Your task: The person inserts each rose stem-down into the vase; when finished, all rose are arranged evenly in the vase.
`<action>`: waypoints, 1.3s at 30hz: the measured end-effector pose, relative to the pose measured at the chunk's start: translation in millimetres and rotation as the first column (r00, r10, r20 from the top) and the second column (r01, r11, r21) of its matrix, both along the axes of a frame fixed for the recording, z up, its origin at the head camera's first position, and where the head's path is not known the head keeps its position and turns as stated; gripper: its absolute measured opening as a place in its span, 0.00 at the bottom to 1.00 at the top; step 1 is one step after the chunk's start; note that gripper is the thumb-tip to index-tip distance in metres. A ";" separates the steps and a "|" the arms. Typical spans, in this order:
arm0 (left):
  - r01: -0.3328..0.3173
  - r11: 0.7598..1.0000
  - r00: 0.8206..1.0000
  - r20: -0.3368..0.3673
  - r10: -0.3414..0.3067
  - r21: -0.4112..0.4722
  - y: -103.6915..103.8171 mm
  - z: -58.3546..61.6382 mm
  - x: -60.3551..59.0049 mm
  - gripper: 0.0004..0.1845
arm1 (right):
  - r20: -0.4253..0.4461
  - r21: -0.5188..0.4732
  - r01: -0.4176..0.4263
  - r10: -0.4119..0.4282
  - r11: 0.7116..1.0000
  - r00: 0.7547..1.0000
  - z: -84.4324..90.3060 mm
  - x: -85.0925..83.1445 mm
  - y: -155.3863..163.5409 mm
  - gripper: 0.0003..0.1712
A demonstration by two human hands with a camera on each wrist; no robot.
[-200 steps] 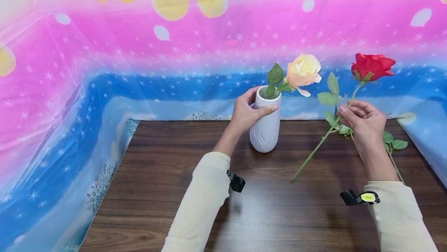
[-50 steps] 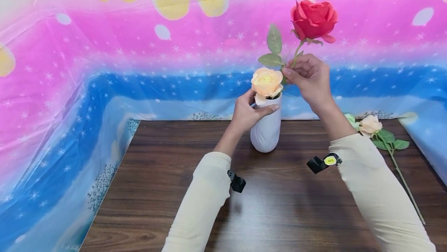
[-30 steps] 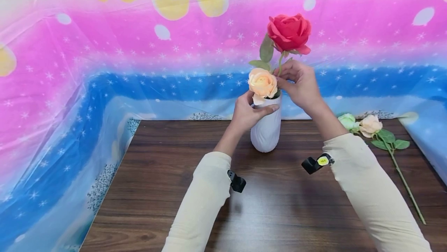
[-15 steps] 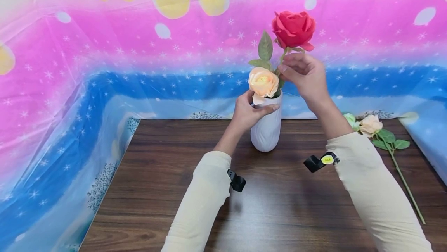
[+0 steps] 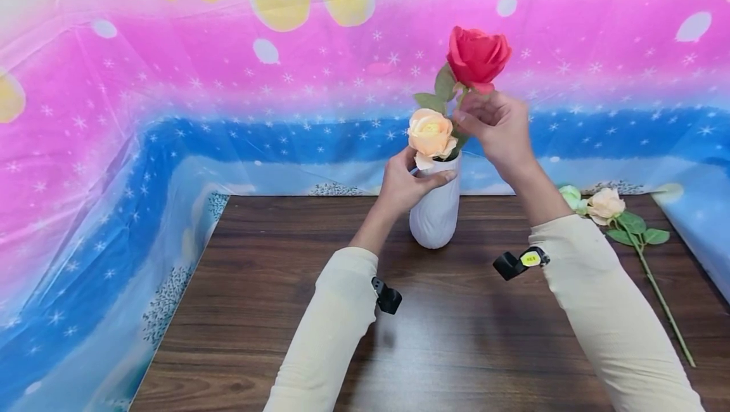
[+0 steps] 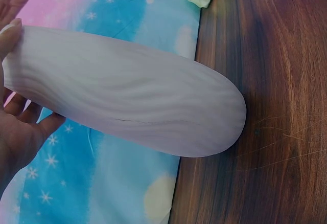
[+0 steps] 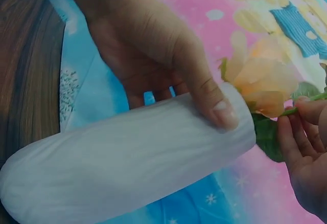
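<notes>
My left hand (image 5: 402, 184) grips a white ribbed vase (image 5: 435, 215) near its rim, thumb across the front and fingers round the far side. The vase stands on the dark wooden table. A peach rose (image 5: 431, 133) sits in the vase, its bloom leaning over the rim on the near side. My right hand (image 5: 497, 127) pinches the green stem of a red rose (image 5: 478, 57) just above the vase mouth. In the right wrist view the pinched stem (image 7: 291, 111) runs toward the mouth behind the peach bloom; its lower end is hidden.
On the right of the table (image 5: 274, 310) lie a pale peach rose (image 5: 606, 206) with a long stem and a pale green rose (image 5: 571, 198), partly behind my right arm. A printed cloth (image 5: 319, 95) hangs behind the table.
My right hand has carried the red rose from the right over to the vase, where it shifts slightly up and down. The peach rose has turned toward me. My left hand stays put.
</notes>
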State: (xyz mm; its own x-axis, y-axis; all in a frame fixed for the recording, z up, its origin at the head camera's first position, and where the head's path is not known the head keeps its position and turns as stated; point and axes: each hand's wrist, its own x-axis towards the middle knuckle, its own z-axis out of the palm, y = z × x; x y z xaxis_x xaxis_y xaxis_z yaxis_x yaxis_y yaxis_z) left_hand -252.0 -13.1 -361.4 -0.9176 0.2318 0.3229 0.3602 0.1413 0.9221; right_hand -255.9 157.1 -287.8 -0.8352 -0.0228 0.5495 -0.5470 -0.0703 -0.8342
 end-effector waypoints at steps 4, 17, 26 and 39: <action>-0.007 1.000 1.000 0.001 0.007 -0.002 0.4 0.8 0.7 0.33 | -0.002 0.087 -0.010 0.010 0.996 1.000 -5.1 -2.5 2.0 0.11; -0.029 0.999 1.000 -0.002 0.029 -0.020 0.7 0.8 1.0 0.34 | 0.025 0.295 0.057 -0.067 0.954 0.997 -13.6 -2.2 9.0 0.15; -0.027 1.000 1.000 -0.002 0.027 -0.011 0.9 0.4 0.4 0.35 | 0.071 0.242 0.004 -0.021 0.970 0.997 -15.4 6.3 19.2 0.12; -0.042 0.998 0.999 0.013 0.043 -0.044 1.7 0.2 1.4 0.35 | 0.171 0.093 -0.028 0.012 0.995 0.985 -43.0 31.8 52.5 0.10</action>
State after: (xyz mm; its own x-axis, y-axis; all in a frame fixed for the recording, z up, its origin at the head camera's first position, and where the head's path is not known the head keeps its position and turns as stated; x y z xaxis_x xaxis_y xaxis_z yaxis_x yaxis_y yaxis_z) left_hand -250.5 -11.4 -361.2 -0.9312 0.2063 0.3005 0.3403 0.1967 0.9195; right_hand -224.1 209.6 -330.8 -0.9149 -0.0858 0.3944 -0.3962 0.0038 -0.9182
